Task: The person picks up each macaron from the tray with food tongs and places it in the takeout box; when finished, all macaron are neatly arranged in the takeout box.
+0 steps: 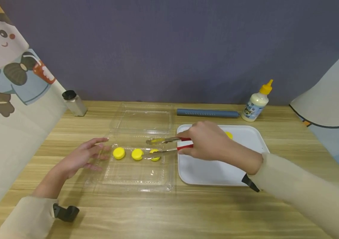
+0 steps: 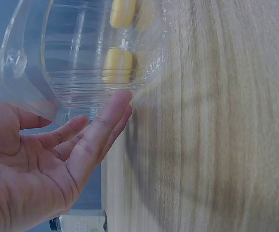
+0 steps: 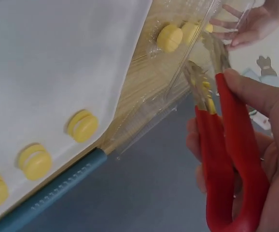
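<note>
Tongs [image 1: 184, 147] with red handles are in the person's right hand [image 1: 208, 141] in the head view, its fingers curled round them. The two metal tips stand apart over a clear plastic container [image 1: 127, 174]. Inside it, three round yellow macarons [image 1: 137, 154] sit in a row; the lower tip crosses in front of the rightmost one. The left hand [image 1: 82, 156] is at the container's left side, fingers loosely spread, grasping nothing. To the right, on the wooden table [image 1: 157, 212], is a white tray [image 1: 208, 174], with part of another macaron [image 1: 229, 134] showing past the right hand. Behind the tray lies a long blue object [image 1: 208, 113]; near its right end stands a bottle [image 1: 252, 108] with a yellow nozzle. A dark-capped jar [image 1: 77, 106] stands at far left.

In the left wrist view, the left hand's palm shows, fingers extended along the container wall; I cannot tell whether they touch it. Two macarons show through the plastic.

In the right wrist view, the right hand grips the red handles, the tips parted. Three macarons line up on the tray near its edge, beside the blue object.
</note>
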The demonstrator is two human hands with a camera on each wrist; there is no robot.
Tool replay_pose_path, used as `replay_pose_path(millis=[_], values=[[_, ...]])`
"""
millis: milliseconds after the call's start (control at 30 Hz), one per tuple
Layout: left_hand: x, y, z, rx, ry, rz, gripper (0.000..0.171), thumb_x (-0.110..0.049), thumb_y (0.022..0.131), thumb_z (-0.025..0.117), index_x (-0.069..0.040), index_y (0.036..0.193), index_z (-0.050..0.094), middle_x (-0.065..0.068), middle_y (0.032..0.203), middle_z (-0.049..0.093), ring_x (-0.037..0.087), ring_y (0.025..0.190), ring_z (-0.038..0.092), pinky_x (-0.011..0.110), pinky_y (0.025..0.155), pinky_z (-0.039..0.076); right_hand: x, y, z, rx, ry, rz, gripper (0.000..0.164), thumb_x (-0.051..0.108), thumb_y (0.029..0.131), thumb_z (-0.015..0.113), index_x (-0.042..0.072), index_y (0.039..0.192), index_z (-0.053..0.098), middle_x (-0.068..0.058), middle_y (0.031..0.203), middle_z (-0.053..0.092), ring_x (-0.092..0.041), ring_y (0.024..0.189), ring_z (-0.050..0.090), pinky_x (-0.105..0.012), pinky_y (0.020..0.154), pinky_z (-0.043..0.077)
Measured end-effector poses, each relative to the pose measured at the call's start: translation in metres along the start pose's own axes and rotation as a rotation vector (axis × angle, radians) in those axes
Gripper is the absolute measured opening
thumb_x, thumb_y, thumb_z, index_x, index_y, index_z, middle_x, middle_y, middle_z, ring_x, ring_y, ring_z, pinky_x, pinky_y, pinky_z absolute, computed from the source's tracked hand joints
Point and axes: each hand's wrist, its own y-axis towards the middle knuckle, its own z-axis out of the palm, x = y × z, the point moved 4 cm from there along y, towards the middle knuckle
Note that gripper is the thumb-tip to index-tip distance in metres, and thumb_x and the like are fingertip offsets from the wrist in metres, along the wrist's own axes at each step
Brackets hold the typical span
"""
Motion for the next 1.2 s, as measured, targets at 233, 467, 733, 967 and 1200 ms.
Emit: replay_pose_path(millis=[233,467,733,967,1200], values=[[0.001,0.001,0.0,0.005,0.007,0.004,0.058,-0.025,0.113,0.031,0.006,0.158,0.012,0.038,0.156,0.026,0.055,0.134,0.043,0.048,0.083,0.061,-0.026,-0.018,0.001,-0.102,0.165,0.059,0.051,0.042,0.081,0.086,0.012,0.121,0.077,0.01,0.058,0.059,-0.008,0.05,0.032,-0.027,0.047,0.025],[0.001,0.001,-0.001,0.001,0.008,-0.001,0.059,-0.027,0.113,0.033,0.005,0.159,0.013,0.038,0.157,0.025,0.055,0.135,0.042,0.047,0.084,0.061,-0.053,-0.04,0.002,-0.201,0.206,0.062,0.052,0.038,0.08,0.088,0.01,0.122,0.076,-0.001,0.093,0.078,-0.008,0.058,0.049,-0.028,0.05,0.037],[0.002,0.003,0.0,0.0,0.004,-0.001,0.059,-0.026,0.113,0.033,0.005,0.158,0.014,0.038,0.157,0.025,0.055,0.134,0.042,0.048,0.083,0.061,-0.086,-0.067,0.002,-0.223,0.208,0.142,0.054,0.036,0.08,0.088,0.006,0.124,0.074,-0.009,0.1,0.077,-0.013,0.067,0.059,-0.026,0.053,0.045],[0.002,0.003,-0.001,-0.001,0.003,0.001,0.059,-0.025,0.113,0.034,0.005,0.158,0.014,0.038,0.156,0.025,0.055,0.135,0.042,0.048,0.083,0.061,-0.126,-0.097,0.002,-0.197,0.202,0.287,0.059,0.035,0.082,0.086,0.005,0.13,0.07,-0.014,0.101,0.075,-0.016,0.066,0.056,-0.027,0.051,0.044],[0.002,0.004,-0.001,0.004,0.002,-0.006,0.059,-0.026,0.113,0.034,0.005,0.158,0.013,0.038,0.156,0.025,0.055,0.134,0.042,0.048,0.083,0.061,-0.164,-0.127,0.005,-0.152,0.194,0.437,0.067,0.042,0.083,0.084,0.005,0.136,0.065,-0.026,0.118,0.069,-0.032,0.089,0.06,-0.03,0.057,0.043]])
